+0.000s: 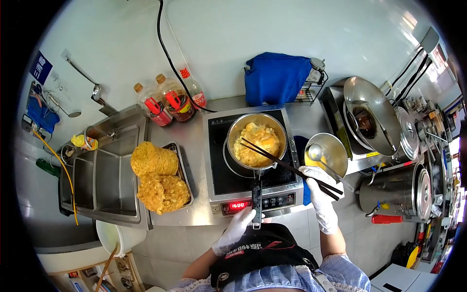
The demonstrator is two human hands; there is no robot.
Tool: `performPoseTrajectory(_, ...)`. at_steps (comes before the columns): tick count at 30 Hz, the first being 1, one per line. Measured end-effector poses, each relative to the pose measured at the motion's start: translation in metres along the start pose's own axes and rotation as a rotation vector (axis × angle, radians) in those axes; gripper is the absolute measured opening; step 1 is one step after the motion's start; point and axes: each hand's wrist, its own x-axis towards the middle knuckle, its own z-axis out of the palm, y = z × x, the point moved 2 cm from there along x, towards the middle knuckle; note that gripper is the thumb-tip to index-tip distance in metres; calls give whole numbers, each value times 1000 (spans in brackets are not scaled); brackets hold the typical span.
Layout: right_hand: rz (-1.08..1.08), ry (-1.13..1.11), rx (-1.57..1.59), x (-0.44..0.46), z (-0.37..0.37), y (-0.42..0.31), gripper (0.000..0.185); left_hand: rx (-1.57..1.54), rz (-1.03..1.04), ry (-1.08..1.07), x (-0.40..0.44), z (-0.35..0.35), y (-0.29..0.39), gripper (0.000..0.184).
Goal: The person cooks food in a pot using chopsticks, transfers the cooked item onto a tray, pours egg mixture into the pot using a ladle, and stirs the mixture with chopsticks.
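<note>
My left hand [238, 230], in a white glove, is closed around the black handle of a small saucepan [232, 138]. Yellow egg [260, 141], frying in bubbling oil, fills the saucepan on the induction cooker [216, 175]. My gloved right hand [318, 192] grips a pair of long dark chopsticks [287, 166], whose tips reach into the egg. Right of the cooker stands a metal bowl [338, 146] with yellow liquid, and a ladle [316, 153] rests in it. Two fried golden cakes [158, 177] lie on a rack tray [186, 182] to the left.
A double steel sink [114, 180] is at the left. Several sauce bottles [172, 100] line the back wall, beside a hanging black cable [168, 53]. A blue cloth [277, 78] covers something behind the cooker. A large wok [362, 90] and a steel pot [389, 190] stand at the right.
</note>
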Motion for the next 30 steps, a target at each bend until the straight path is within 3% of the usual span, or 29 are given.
performPoseTrajectory(8, -135, 126, -19, -2, -9, -7, 16, -27, 46, 132, 5, -31, -31, 36)
performPoseTrajectory(13, -107, 143, -89, -1, -3, 0, 16, -36, 58, 150, 7, -39, -41, 34)
performPoseTrajectory(18, -101, 147, -97, -1, 0, 0, 16, -242, -5, 116, -1, -23, -16, 30)
performPoseTrajectory(30, -69, 153, -97, -3, -3, -1, 15, -213, -7, 166, -1, -28, -25, 33)
